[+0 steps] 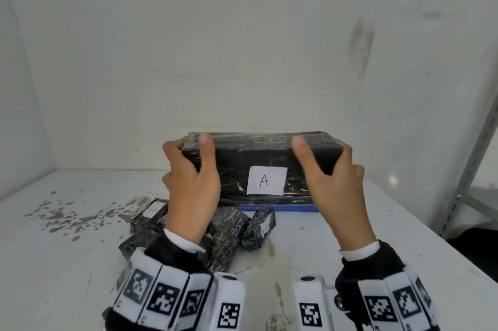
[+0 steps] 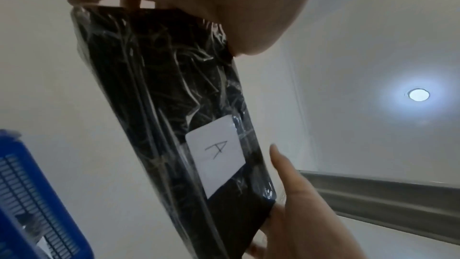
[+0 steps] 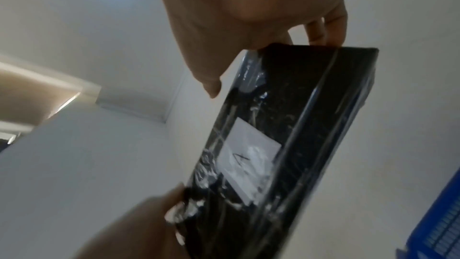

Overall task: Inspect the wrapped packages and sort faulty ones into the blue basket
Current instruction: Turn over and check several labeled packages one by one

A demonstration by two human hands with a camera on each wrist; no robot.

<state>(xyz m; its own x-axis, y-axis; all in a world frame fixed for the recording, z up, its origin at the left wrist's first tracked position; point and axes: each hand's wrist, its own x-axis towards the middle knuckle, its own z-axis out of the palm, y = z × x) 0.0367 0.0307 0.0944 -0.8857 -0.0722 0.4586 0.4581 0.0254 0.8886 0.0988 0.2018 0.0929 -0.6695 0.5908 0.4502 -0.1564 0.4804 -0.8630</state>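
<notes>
Package (labelled A) gripped endwise, both hands

A white label on the black wrapped package reads "A".

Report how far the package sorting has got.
Done: nothing shows as sorted; the blue basket is mostly hidden, its contents unseen. In hand: the left hand and right hand hold up the large wrapped package with the white label marked A. Left: several small wrapped packages lie on the table beneath the left hand.
</notes>
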